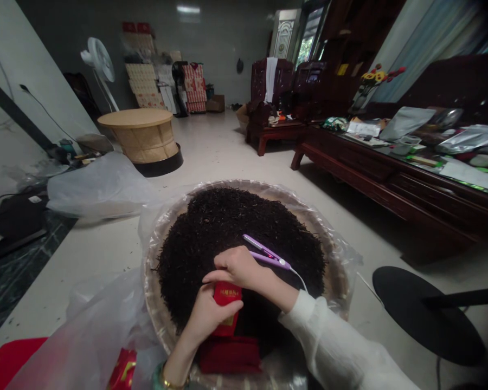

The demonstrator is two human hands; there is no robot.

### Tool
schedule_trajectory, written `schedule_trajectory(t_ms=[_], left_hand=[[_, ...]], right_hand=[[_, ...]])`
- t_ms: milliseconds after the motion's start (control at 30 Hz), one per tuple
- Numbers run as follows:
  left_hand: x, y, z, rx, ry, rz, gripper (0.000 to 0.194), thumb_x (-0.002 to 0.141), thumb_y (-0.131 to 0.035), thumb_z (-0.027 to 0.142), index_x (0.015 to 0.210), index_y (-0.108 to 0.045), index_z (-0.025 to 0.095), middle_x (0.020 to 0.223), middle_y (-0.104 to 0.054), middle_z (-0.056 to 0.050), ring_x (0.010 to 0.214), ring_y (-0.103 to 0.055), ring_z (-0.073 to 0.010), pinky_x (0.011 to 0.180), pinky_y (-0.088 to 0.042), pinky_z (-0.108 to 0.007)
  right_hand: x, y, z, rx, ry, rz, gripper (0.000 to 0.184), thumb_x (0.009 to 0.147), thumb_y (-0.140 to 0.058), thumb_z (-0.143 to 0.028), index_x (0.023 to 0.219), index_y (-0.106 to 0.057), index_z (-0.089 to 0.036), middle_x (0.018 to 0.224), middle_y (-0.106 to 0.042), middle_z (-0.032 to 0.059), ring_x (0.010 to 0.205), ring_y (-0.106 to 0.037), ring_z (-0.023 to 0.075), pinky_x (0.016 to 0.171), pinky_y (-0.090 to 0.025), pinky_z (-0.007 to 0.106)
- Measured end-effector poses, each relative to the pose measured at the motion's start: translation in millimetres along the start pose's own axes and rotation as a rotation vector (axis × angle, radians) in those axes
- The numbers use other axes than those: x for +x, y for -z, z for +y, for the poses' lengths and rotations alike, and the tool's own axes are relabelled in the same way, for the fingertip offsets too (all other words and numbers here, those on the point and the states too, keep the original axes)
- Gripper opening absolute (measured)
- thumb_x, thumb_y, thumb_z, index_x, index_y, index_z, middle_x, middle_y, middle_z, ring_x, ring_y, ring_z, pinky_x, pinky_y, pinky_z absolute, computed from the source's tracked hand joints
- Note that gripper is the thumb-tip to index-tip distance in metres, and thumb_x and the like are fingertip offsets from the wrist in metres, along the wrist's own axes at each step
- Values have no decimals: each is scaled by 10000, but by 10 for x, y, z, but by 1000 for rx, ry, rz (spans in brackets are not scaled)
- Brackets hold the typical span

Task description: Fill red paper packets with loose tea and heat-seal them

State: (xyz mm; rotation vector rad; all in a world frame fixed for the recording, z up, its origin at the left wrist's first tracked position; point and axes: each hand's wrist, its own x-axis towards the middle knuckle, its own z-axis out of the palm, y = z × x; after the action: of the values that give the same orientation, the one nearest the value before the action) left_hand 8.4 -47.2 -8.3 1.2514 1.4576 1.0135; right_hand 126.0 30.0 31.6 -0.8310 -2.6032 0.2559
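A small red packet with gold print stands upright over the near part of a round basket. My left hand is closed around its lower part, thumb across the front. Fingers of my right hand are bent over the packet's top edge and pinch it; their tips are partly hidden. The basket, lined with clear plastic, holds a heap of dark, twisted dried leaves. Just beyond my right hand, a purple flat iron with a white cord lies on the leaves, its arms apart. Dark red flat packets lie below my hands.
Clear plastic sheeting and another red packet are at the left. A black round stand base is on the floor at right. Beyond stand a dark wooden table with clutter, a woven round drum and a fan.
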Motion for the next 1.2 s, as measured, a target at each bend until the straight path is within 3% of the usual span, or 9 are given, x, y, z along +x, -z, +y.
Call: schedule_trajectory(t_ms=[200, 300, 467, 567, 667, 767, 867, 1067, 1200], left_hand=[[-30, -38, -41, -157, 167, -64, 342, 562, -768, 305, 823, -661, 112, 779, -741, -89, 760, -698, -266, 701, -549, -353], [-27, -79, -78, -232, 188, -49, 387, 566, -787, 335, 854, -662, 108, 803, -747, -90, 795, -703, -269, 708, -552, -342], [-22, -97, -90, -417, 261, -78, 485, 551, -805, 432, 875, -672, 97, 840, -753, -129, 707, -720, -262, 654, -566, -340], [-21, -91, -104, -504, 268, -16, 556, 530, -817, 454, 927, -665, 96, 949, -741, -169, 698, -725, -257, 628, -573, -331], [-19, -100, -120, -518, 268, 6, 576, 493, -834, 456, 907, -666, 91, 931, -743, -180, 686, -725, -266, 601, -576, -327], [-35, -112, -105, -519, 256, -2, 551, 494, -836, 440, 889, -671, 93, 907, -748, -169, 686, -725, -266, 595, -577, -322], [-64, -103, -72, -490, 220, -9, 501, 522, -827, 411, 888, -685, 101, 899, -752, -150, 689, -725, -254, 621, -577, -324], [-66, -56, -78, -407, 191, -85, 454, 528, -828, 387, 854, -707, 95, 891, -755, -151, 719, -725, -261, 674, -575, -332], [-51, -54, -102, -434, 214, -77, 470, 521, -834, 397, 856, -715, 90, 896, -754, -153, 748, -725, -265, 698, -570, -333]], right_hand=[[0, -75, -33, -32, -39, -101, 504, 853, -505, -573, 578, -592, -159, 570, -644, 13, 509, -542, 107, 493, -182, 240], [-3, -73, -44, -41, -91, -132, 486, 840, -515, -587, 621, -609, -163, 579, -645, 19, 526, -559, 122, 498, -181, 246], [-96, 97, 164, 3, -360, -20, 392, 933, -432, -491, 801, -631, -180, 746, -670, 35, 700, -591, 153, 596, -316, 240], [-249, 146, 370, -135, -490, -53, 341, 856, -584, -463, 1009, -620, -160, 948, -659, 108, 888, -570, 232, 726, -402, 299], [-391, 108, 487, -231, -515, -126, 420, 797, -686, -344, 1146, -564, -146, 1030, -616, 138, 935, -550, 263, 774, -437, 342], [-450, 63, 502, -266, -577, -91, 449, 819, -656, -322, 1207, -520, -142, 1061, -571, 150, 937, -548, 268, 767, -451, 351], [-441, 52, 504, -278, -626, -136, 476, 787, -681, -319, 1198, -529, -135, 1063, -562, 159, 940, -548, 286, 756, -451, 363], [-454, 26, 668, -67, -703, -152, 394, 711, -705, -277, 1060, -619, -116, 1027, -587, 131, 932, -552, 251, 783, -433, 332], [-551, 97, 769, 234, -617, -66, 385, 706, -691, -222, 1074, -623, -128, 963, -625, 81, 858, -571, 200, 766, -434, 305]])
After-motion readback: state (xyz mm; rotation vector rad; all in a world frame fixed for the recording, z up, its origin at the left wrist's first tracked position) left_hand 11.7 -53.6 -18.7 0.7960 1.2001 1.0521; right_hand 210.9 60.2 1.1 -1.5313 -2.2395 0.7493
